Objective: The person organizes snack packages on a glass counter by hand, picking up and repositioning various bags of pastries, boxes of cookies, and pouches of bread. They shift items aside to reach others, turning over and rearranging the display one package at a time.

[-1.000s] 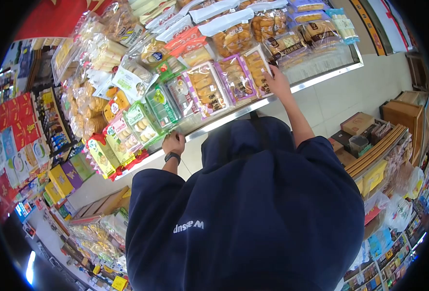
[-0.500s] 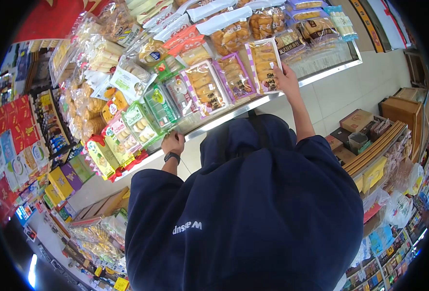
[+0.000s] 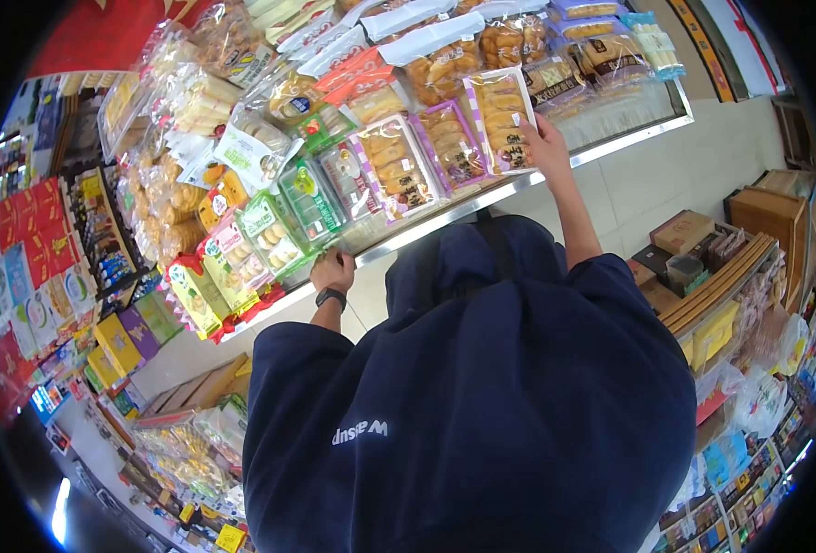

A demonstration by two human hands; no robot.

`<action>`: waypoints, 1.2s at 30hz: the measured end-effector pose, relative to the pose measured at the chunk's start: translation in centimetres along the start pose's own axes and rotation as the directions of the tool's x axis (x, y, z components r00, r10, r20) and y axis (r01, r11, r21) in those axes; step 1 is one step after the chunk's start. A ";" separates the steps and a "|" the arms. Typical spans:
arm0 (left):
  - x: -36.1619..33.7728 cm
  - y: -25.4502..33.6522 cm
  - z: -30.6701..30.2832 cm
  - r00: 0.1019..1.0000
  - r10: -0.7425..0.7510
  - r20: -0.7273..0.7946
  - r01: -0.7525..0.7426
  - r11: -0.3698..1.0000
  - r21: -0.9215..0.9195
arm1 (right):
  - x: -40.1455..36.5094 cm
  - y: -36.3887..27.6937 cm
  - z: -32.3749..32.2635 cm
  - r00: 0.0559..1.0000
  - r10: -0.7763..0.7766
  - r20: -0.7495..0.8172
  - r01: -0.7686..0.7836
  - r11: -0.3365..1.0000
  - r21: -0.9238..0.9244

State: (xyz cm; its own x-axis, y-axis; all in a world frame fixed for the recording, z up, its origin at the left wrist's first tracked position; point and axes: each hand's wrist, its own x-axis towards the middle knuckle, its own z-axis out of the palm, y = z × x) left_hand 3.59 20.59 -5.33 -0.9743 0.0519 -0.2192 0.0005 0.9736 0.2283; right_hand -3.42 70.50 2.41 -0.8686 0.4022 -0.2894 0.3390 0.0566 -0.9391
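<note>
My right hand [image 3: 546, 147] grips the right edge of a clear-fronted pack of golden pastries [image 3: 501, 120], thumb and fingers closed on it. The pack leans at the front of the display stand [image 3: 482, 199], beside a purple-edged pastry pack [image 3: 449, 143] and a larger white-and-purple pastry pack [image 3: 395, 168]. My left hand [image 3: 334, 271], with a dark watch on the wrist, is curled over the stand's metal front rim. Just beyond it are a green pack [image 3: 312, 203] and a green-and-white pack of round biscuits [image 3: 270, 232]. Its fingertips are partly hidden.
Bagged breads [image 3: 440, 69] fill the rows behind. Yellow packs [image 3: 198, 295] stand at the left corner. Right of me, a wooden-edged shelf [image 3: 717, 281] holds cardboard boxes [image 3: 681, 231]. Stacked red boxes [image 3: 30, 221] stand at far left. Tiled floor [image 3: 648, 194] runs alongside the stand.
The view has shifted slightly. The pastry pack in my right hand has moved a touch left against its neighbours. My left hand stays on the rim.
</note>
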 end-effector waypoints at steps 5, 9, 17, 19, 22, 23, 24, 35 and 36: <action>0.0 0.5 -0.7 1.000 -0.025 0.018 0.025 1.000 -0.002 | 0.2 0.3 0.7 1.000 -0.011 0.017 0.011 1.000 0.028; 0.0 0.2 -0.3 1.000 -0.018 0.010 0.018 1.000 0.007 | -0.5 -0.7 1.6 0.999 0.001 0.054 -0.004 0.998 0.062; 0.0 0.2 -0.4 1.000 -0.022 0.005 0.022 1.000 -0.002 | -1.0 -1.0 5.1 0.988 -0.014 0.157 0.000 0.996 0.085; 0.0 0.2 -0.2 1.000 -0.023 0.008 0.023 1.000 0.006 | -1.0 -0.8 6.1 0.980 0.013 0.198 -0.034 0.994 0.101; 0.0 0.2 -0.4 0.997 -0.050 0.056 0.050 0.999 0.010 | -1.6 -1.4 8.2 0.973 0.094 0.213 -0.130 0.978 0.163; 0.0 0.3 -0.6 0.995 -0.062 0.080 0.062 0.998 0.011 | -1.8 -1.7 9.0 0.968 0.087 0.236 -0.123 0.983 0.140; 0.1 0.3 -0.6 0.994 -0.060 0.086 0.060 0.998 0.006 | -2.0 -1.8 9.7 0.962 0.082 0.260 -0.115 0.987 0.116; 0.0 0.1 -0.6 0.995 -0.057 0.077 0.057 0.998 0.008 | -2.4 -0.9 14.5 0.906 0.061 0.419 -0.004 0.991 -0.134; 0.0 0.2 -0.7 0.995 -0.057 0.077 0.057 0.998 0.012 | -2.5 -1.0 14.6 0.907 0.073 0.415 0.006 0.983 -0.186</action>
State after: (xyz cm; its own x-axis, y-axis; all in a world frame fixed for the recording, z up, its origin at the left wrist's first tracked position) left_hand 3.47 20.61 -4.59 -0.9525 0.0130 -0.3044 -0.0520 0.9775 0.2045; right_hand -6.90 56.13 1.38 -0.9129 -0.0105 -0.4081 0.3953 0.2277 -0.8899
